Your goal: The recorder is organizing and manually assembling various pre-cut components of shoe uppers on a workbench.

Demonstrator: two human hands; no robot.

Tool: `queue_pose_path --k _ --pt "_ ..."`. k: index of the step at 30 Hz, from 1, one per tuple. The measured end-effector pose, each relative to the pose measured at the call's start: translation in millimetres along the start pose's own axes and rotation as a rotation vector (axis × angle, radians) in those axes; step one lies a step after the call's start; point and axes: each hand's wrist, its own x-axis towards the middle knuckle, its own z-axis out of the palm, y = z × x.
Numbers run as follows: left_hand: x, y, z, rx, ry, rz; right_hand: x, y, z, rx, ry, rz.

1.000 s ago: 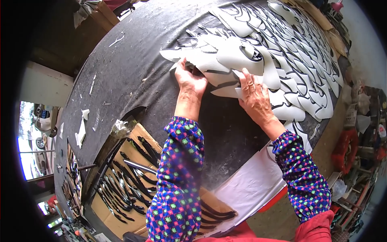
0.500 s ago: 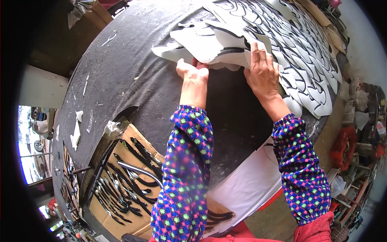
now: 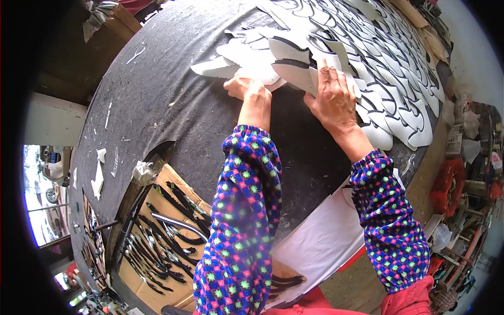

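Observation:
White curved sheet pieces with black edging lie loosely stacked under my hands at the far middle of the dark table. My left hand (image 3: 251, 93) has its fingers closed on the near edge of a white piece (image 3: 254, 58); its fingertips are partly hidden. My right hand (image 3: 335, 100) grips the right end of a black-edged white piece (image 3: 295, 74), thumb on the near side and fingers over the top. The left end of this piece stands raised and tilted, showing its dark band. To the left, a pointed white piece (image 3: 215, 67) sticks out of the stack.
Rows of overlapping white pieces (image 3: 391, 79) cover the table's far right. A cardboard-lined tray (image 3: 136, 273) at lower left holds several black strips. White sheeting (image 3: 320, 228) hangs at the near edge. White scraps (image 3: 98, 176) lie left; a red crate (image 3: 447, 186) stands right.
My left hand has turned from palm up to back up and grips the stack's near edge. My right hand has shifted slightly left, and the black-edged piece has tipped upward.

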Motion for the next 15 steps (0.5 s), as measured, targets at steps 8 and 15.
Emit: queue_pose_path --k 8,15 --pt "-62 -78 -70 -0.645 -0.938 0.531 -1 17 -5 -0.029 -0.025 0.031" --pt "-55 -103 -80 -0.583 -1.504 0.283 4 21 -2 0.117 -0.193 0.073"
